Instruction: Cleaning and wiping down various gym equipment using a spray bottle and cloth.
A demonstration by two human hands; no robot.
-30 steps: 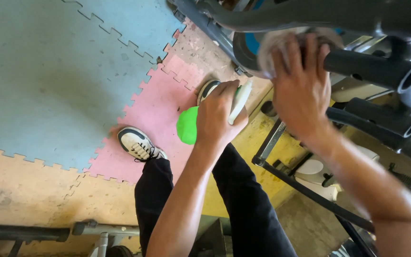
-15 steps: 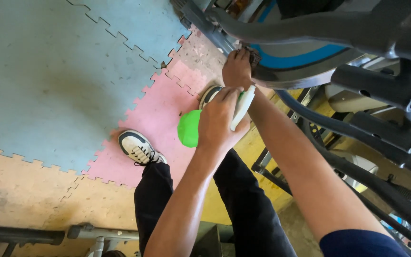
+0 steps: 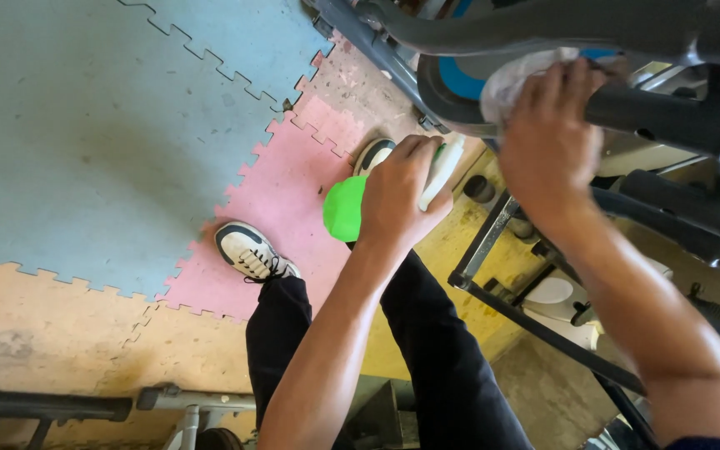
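Observation:
My left hand [image 3: 402, 196] grips a green spray bottle [image 3: 343, 208] with a white trigger head [image 3: 443, 167], held out over my legs. My right hand [image 3: 547, 137] presses a white cloth [image 3: 514, 79] against a grey exercise machine frame [image 3: 543, 29], just beside a black foam-covered bar [image 3: 668, 121]. The cloth is mostly hidden under my fingers. Below, my feet in white sneakers [image 3: 247, 250] stand on a pink foam floor tile [image 3: 293, 192].
Blue [image 3: 110, 125] and tan [image 3: 43, 333] interlocking foam mats cover the floor at left. Black machine bars [image 3: 535, 321] cross at right over a yellow floor patch. A grey metal frame [image 3: 85, 404] lies along the bottom left edge.
My right hand has moved up and to the right, from beside the spray bottle to the machine frame, now with the white cloth under it. My left hand has kept hold of the bottle.

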